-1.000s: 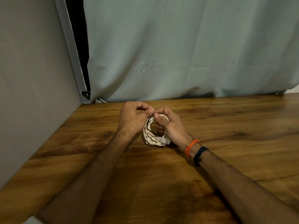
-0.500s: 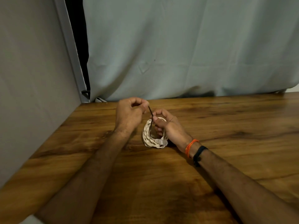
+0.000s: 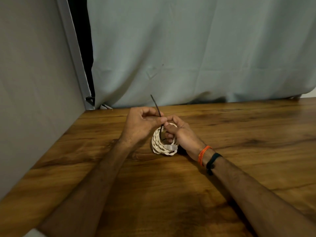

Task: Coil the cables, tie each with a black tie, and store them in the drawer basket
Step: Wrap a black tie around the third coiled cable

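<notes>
Left hand [image 3: 142,124], fingers curled in tight, thumb and forefinger pinching the thin black plastic tie [image 3: 158,112] right where it rises out of the coil. Its free tail sticks up and away, past the knuckles toward the curtain. Right hand [image 3: 177,132], fingers hooked through the centre and round the far side of the coiled white braided cable [image 3: 161,144], steadying it, thumb pressed up by the tie. The coil stands on edge on the brown wood-grain worktop [image 3: 239,134], wedged between the two hands, a clear plastic plug [image 3: 171,147] lying across its near rim. Out along the right wrist, an orange thread band [image 3: 203,154] and a black band [image 3: 212,159]. Behind it all, a pale green curtain [image 3: 196,48]; no drawer basket in sight.

Looks like the cinching step, with the tie looped and not yet snug. The risk: pull that tail at an angle and the upright coil may tip or spring, letting the loops fan loose. A slipping pinch on so thin a strip could leave the tie slack, too.
</notes>
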